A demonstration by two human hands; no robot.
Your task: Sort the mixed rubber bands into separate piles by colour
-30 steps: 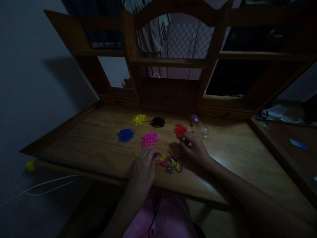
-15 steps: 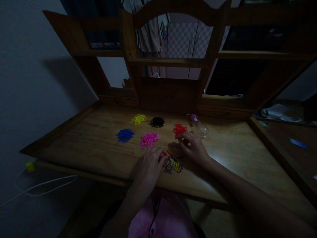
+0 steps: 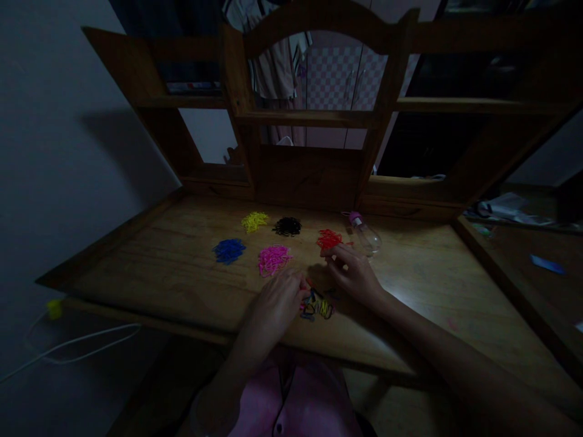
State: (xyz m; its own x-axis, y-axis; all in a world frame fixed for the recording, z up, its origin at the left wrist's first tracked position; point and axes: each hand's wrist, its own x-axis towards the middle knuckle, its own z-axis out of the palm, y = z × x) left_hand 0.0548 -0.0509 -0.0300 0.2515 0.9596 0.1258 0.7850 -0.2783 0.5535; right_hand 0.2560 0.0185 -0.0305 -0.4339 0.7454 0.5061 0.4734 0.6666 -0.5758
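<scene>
On the wooden desk lie five sorted heaps of small rubber bands: yellow, black, blue, pink and red. A small mixed heap of several colours lies near the front edge. My left hand rests on the left side of the mixed heap, fingers curled onto the bands. My right hand is just below the red heap, fingertips pinched together; what they hold is too small to make out.
A clear bottle with a pink cap lies on its side right of the red heap. A wooden hutch with shelves rises at the desk's back. A white cable trails on the left. Papers and a blue item lie at the right.
My left hand slid right from beside the pink heap onto the mixed heap, covering part of it. My right hand stayed by the red heap, shifting slightly.
</scene>
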